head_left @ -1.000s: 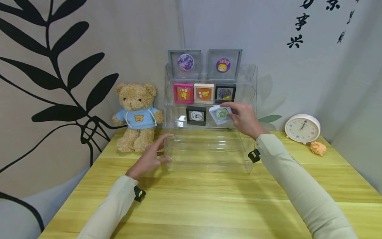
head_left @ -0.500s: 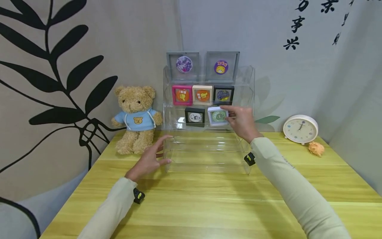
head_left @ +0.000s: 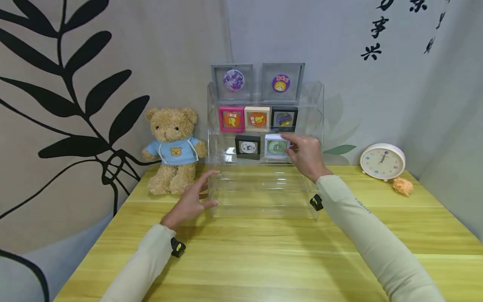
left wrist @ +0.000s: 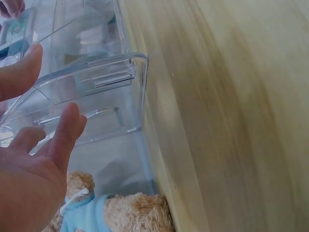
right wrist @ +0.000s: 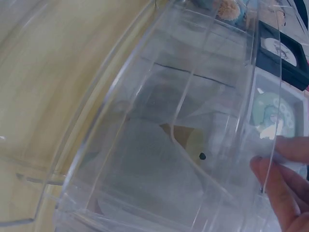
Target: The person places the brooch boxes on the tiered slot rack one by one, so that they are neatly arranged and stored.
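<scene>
A clear tiered acrylic stand (head_left: 260, 163) is upright on the wooden table. My right hand (head_left: 307, 155) pinches the right edge of a small white display frame (head_left: 276, 146) holding a green round badge. This frame stands upright on the third tier, beside a black frame (head_left: 247, 147) with a white badge. In the right wrist view, thumb and fingertips meet at the edge of the white frame (right wrist: 258, 82). At the stand's left side, my left hand (head_left: 188, 203) has its thumb and fingers spread, fingertips right at the clear side panel (left wrist: 111, 77).
Higher up stand pink (head_left: 222, 119), cream (head_left: 258, 130) and black (head_left: 284, 129) frames, below two large grey frames (head_left: 233, 97) (head_left: 281, 98). A teddy bear (head_left: 175, 144) sits left. A white clock (head_left: 383, 161) and orange fluffy ball (head_left: 402, 186) are at the right.
The white frame has gone from tilted to upright on the third tier, with my right hand still pinching it. My left hand stays at the stand's left side.
</scene>
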Action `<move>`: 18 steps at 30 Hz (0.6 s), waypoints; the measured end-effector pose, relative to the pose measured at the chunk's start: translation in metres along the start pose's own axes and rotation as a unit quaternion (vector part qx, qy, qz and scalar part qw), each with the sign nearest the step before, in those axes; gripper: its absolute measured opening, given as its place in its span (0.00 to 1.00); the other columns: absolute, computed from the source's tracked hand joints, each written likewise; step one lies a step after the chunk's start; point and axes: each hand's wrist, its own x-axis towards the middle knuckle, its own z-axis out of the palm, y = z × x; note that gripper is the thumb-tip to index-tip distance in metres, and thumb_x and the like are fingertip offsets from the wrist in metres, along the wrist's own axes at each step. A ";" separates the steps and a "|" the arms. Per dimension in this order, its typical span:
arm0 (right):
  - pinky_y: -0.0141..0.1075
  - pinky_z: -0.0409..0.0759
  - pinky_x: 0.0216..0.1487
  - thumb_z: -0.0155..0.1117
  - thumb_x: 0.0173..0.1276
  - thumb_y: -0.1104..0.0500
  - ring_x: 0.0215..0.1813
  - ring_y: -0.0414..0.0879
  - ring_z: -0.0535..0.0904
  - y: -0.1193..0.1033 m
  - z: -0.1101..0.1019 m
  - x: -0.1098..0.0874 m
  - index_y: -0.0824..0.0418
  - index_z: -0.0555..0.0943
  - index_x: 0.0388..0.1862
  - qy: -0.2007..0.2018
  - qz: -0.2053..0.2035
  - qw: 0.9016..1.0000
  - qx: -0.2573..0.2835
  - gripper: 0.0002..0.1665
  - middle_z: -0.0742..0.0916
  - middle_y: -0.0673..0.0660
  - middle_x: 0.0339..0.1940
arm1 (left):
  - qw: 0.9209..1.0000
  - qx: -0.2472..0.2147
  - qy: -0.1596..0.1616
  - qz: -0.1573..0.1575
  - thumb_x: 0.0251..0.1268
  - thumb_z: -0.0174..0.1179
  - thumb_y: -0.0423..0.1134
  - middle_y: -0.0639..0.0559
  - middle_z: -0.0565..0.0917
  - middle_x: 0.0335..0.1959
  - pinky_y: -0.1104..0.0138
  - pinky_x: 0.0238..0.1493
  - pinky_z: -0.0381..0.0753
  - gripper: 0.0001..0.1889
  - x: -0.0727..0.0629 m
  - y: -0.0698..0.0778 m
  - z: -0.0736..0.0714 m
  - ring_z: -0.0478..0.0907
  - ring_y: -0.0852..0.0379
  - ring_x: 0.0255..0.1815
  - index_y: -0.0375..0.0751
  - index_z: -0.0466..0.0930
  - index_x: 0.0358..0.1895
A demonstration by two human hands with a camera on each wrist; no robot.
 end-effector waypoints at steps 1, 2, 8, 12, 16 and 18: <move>0.48 0.92 0.41 0.71 0.60 0.71 0.37 0.55 0.90 0.000 0.000 0.000 0.60 0.85 0.57 0.000 -0.001 1.000 -0.003 0.25 0.91 0.65 0.40 | 1.000 0.000 -0.001 -0.001 0.58 0.68 0.26 0.43 0.53 0.83 0.41 0.67 0.78 0.49 -0.001 0.000 0.001 0.64 0.28 0.74 0.63 0.55 0.78; 0.48 0.92 0.41 0.71 0.60 0.71 0.37 0.55 0.90 0.001 -0.001 -0.001 0.60 0.84 0.58 -0.002 -0.002 1.000 -0.006 0.25 0.91 0.65 0.39 | 1.000 0.000 -0.003 -0.003 0.58 0.68 0.26 0.43 0.53 0.83 0.41 0.67 0.78 0.48 -0.001 0.001 0.001 0.64 0.28 0.75 0.63 0.55 0.78; 0.49 0.92 0.40 0.70 0.62 0.70 0.37 0.56 0.90 -0.001 -0.003 -0.001 0.61 0.82 0.60 -0.019 -0.002 1.000 -0.019 0.26 0.91 0.65 0.39 | 1.000 0.020 -0.004 0.000 0.59 0.68 0.27 0.44 0.53 0.83 0.41 0.65 0.80 0.48 -0.002 0.004 -0.001 0.64 0.28 0.75 0.64 0.54 0.78; 0.47 0.92 0.42 0.68 0.63 0.68 0.39 0.57 0.90 -0.004 -0.005 0.001 0.64 0.80 0.61 -0.026 0.004 1.000 -0.015 0.25 0.90 0.66 0.41 | 0.999 0.042 0.024 0.023 0.56 0.70 0.26 0.43 0.54 0.82 0.42 0.61 0.83 0.51 -0.002 0.008 -0.001 0.62 0.28 0.76 0.62 0.54 0.79; 0.48 0.91 0.45 0.67 0.67 0.65 0.44 0.59 0.87 -0.006 -0.007 -0.002 0.68 0.77 0.64 -0.009 0.015 1.000 -0.001 0.26 0.88 0.68 0.42 | 0.991 0.092 0.082 0.055 0.55 0.72 0.28 0.36 0.49 0.83 0.41 0.64 0.81 0.52 -0.009 0.017 0.004 0.55 0.29 0.79 0.56 0.52 0.80; 0.48 0.91 0.46 0.67 0.68 0.65 0.45 0.59 0.86 -0.006 -0.011 -0.008 0.69 0.76 0.64 0.010 0.015 1.000 0.008 0.26 0.87 0.68 0.44 | 0.985 0.121 0.109 0.064 0.56 0.72 0.31 0.34 0.46 0.83 0.37 0.70 0.73 0.51 -0.016 0.024 0.007 0.50 0.30 0.81 0.52 0.51 0.80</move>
